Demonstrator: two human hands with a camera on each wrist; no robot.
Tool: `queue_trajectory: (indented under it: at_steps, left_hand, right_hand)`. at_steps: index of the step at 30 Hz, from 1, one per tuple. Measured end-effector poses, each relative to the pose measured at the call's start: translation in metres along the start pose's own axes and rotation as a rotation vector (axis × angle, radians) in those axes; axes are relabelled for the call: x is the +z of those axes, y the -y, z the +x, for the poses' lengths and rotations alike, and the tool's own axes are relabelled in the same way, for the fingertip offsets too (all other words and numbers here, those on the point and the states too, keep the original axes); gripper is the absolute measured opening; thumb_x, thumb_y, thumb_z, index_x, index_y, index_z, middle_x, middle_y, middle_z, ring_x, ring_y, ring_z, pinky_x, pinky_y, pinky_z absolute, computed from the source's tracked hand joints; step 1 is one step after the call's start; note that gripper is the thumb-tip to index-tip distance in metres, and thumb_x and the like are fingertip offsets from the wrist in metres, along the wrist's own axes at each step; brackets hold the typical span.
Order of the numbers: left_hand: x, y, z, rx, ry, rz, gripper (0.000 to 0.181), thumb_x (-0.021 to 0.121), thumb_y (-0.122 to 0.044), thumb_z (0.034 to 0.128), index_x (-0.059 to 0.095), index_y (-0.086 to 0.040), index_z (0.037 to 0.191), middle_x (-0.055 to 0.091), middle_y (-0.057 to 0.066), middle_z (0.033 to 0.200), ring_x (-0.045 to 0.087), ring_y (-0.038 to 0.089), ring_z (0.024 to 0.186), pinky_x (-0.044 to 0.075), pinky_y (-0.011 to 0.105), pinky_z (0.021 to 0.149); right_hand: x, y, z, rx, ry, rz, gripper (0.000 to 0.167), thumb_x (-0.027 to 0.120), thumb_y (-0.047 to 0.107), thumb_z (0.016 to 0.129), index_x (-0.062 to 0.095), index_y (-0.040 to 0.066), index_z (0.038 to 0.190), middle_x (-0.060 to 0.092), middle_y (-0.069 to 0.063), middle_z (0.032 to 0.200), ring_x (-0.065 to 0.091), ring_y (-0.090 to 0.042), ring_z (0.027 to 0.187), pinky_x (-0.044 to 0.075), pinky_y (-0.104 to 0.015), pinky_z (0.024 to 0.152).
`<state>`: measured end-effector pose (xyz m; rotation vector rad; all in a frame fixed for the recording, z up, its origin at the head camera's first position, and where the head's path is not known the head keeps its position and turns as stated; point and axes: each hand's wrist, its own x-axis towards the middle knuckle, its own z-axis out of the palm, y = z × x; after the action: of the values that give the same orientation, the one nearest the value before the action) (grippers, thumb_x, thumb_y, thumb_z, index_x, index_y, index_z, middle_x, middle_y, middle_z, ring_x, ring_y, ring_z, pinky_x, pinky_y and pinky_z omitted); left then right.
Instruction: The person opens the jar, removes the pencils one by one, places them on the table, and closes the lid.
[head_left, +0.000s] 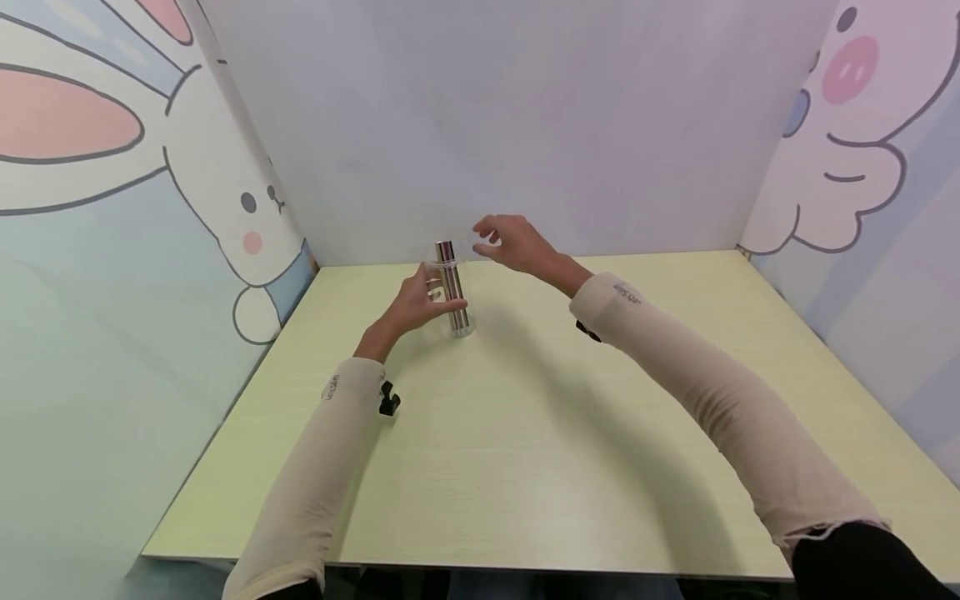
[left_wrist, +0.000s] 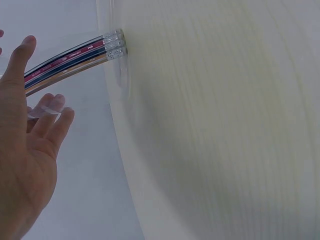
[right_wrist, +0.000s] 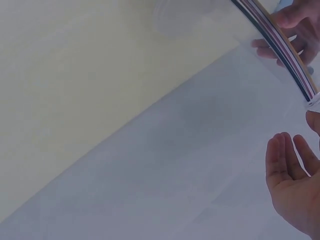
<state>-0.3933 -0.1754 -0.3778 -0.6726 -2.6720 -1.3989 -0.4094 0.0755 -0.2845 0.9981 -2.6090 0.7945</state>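
A clear round holder (head_left: 469, 327) stands on the table, slightly tilted, with a bundle of slim pencils (head_left: 453, 285) inside. The pencils (left_wrist: 75, 59) are dark, red and orange, with glassy ends near the holder's base. My left hand (head_left: 414, 303) grips the holder from its left side, with the thumb across the front and the fingers behind. Apart from the holder's top, to the upper right, my right hand (head_left: 519, 244) hovers with bent, spread fingers and nothing visible in it. In the right wrist view, the right hand (right_wrist: 295, 187) is just below the pencils' upper end.
The pale wooden table (head_left: 480, 467) meets a plain light wall (head_left: 525, 125) just behind the holder. Side panels with cartoon animals (head_left: 217, 183) stand left and right. Both forearms wear beige sleeves (head_left: 690, 375).
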Motion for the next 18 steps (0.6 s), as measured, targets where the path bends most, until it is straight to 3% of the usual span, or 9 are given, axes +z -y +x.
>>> queue_trajectory:
  at_steps: [7,18]
  left_hand:
    - [-0.001,0.001,-0.001,-0.004,0.005,-0.014,0.090,0.088,-0.039,0.0854,0.032,-0.013,0.151,0.049,0.017,0.152,0.050,0.041,0.141,0.047,0.055,0.112]
    - [-0.002,0.004,-0.001,0.020,0.009,-0.020,0.086,0.087,-0.035,0.0863,0.034,-0.012,0.150,0.051,0.017,0.149,0.051,0.041,0.140,0.047,0.056,0.111]
  right_hand:
    - [-0.001,0.013,0.012,-0.031,-0.014,-0.031,0.035,0.068,0.024,0.103,0.067,0.003,0.131,0.069,-0.015,0.129,0.067,-0.024,0.106,0.058,-0.040,0.093]
    - [0.007,0.029,0.027,-0.017,0.009,-0.043,0.026,0.072,0.022,0.101,0.075,0.006,0.121,0.073,-0.009,0.115,0.066,-0.022,0.098,0.058,-0.036,0.085]
